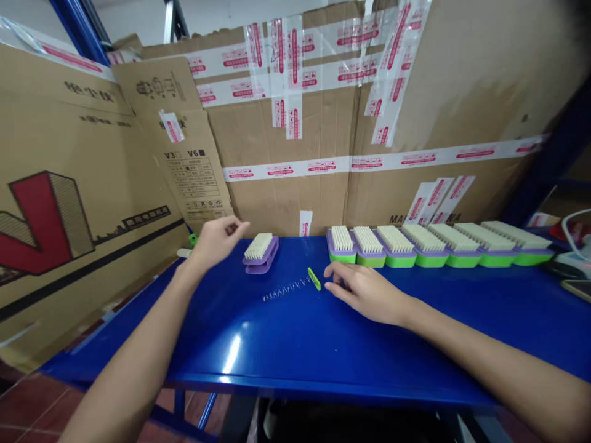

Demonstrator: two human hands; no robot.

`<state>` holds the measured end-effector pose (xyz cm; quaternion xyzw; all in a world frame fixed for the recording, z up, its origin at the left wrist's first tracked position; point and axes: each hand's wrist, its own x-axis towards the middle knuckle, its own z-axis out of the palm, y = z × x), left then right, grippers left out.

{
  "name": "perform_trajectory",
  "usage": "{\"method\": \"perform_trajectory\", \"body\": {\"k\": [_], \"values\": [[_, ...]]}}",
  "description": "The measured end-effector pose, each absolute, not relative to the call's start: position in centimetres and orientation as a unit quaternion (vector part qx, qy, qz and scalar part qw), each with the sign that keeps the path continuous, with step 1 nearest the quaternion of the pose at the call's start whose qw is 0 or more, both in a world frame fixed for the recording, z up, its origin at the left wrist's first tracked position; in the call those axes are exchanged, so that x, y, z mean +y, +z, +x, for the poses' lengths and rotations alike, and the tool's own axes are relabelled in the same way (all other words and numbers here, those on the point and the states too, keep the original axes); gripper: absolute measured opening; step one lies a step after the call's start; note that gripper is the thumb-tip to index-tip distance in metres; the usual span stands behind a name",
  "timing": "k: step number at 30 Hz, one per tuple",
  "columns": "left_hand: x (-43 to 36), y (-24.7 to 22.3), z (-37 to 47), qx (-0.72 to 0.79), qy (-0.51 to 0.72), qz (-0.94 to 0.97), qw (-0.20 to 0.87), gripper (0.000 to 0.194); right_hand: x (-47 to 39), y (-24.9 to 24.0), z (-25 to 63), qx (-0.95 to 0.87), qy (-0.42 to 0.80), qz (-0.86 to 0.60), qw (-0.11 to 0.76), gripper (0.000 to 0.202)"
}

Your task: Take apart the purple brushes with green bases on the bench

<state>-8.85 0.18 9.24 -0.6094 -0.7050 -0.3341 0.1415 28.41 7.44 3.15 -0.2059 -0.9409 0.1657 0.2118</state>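
My left hand (pixel 219 241) hovers left of a purple brush part with white bristles (pixel 259 246), its thumb and fingers apart and nothing visible between them. Beneath that brush is another purple piece (pixel 262 267). My right hand (pixel 364 289) is over the table just right of a small green plate (pixel 314 279) standing on edge; its thumb and index finger are apart and hold nothing. A thin metal spring (pixel 286 289) stretches left from the green plate across the blue surface.
Several green and purple brushes (pixel 399 246) stand in a row along the back right of the blue table (pixel 277 344). Taped cardboard (pixel 286 154) walls the back, and a large box (pixel 83 184) the left. A cable (pixel 570 237) lies far right.
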Motion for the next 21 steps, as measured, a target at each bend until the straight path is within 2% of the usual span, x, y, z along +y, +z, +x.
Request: {"method": "perform_trajectory", "body": {"k": [2,4,8,12,14,16,19,21], "values": [[-0.2,8.7,-4.2,-0.625,-0.318,-0.709,0.077,0.043,7.7,3.0,28.3,-0.939,0.159,-0.221,0.21,0.021],[-0.7,7.7,-0.4,-0.579,-0.224,-0.784,0.009,0.039,7.9,2.8,28.3,-0.938,0.15,-0.237,0.205,0.021],[-1.2,5.8,2.7,-0.546,-0.105,-0.831,-0.031,0.034,8.1,2.6,28.2,-0.936,0.146,-0.254,0.197,0.02],[-0.9,6.0,1.5,-0.555,-0.114,-0.818,-0.094,0.021,8.1,2.5,28.2,-0.937,0.147,-0.25,0.192,0.02],[-0.8,7.2,0.1,-0.569,-0.155,-0.801,-0.106,0.023,8.1,2.5,28.3,-0.939,0.144,-0.246,0.19,0.02],[-0.9,8.8,-2.2,-0.588,-0.218,-0.775,-0.082,0.03,8.0,2.5,28.3,-0.941,0.144,-0.243,0.187,0.02],[-1.5,11.0,-7.1,-0.668,-0.294,-0.68,0.073,0.036,7.9,2.5,28.4,-0.941,0.15,-0.243,0.184,0.022],[-2.1,11.8,-11.1,-0.743,-0.274,-0.585,0.171,0.034,7.8,2.6,28.4,-0.94,0.157,-0.243,0.182,0.022]]}}
